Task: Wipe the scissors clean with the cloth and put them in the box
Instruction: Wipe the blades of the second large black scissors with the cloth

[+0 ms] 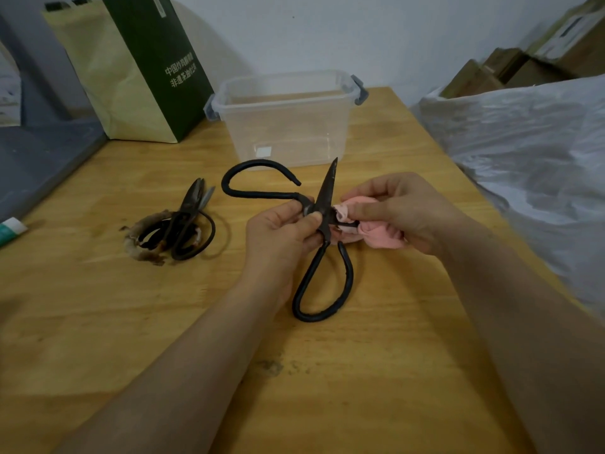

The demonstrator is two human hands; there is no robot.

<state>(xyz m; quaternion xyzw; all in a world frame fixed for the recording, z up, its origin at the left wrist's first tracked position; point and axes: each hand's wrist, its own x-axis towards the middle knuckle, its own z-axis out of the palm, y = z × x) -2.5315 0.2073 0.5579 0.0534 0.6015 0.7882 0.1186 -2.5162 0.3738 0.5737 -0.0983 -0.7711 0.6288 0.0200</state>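
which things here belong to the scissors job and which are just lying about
In the job: open black iron scissors in left hand, pink cloth in right hand, clear plastic box, probably the smaller black scissors.
Lying about: green-and-tan paper bag, white-green tube, white plastic sheet.

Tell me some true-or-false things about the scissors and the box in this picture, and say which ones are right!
1. The right hand holds a pink cloth at the blades of the big scissors. True.
2. The clear box has its lid on. False: its top is open and no lid shows.
3. Other scissors lie on the table, left of the hands. True.
4. The big scissors are already in the box. False: the left hand grips them near the pivot, in front of the box.
5. The paper bag at the back is red. False: it is green and beige.
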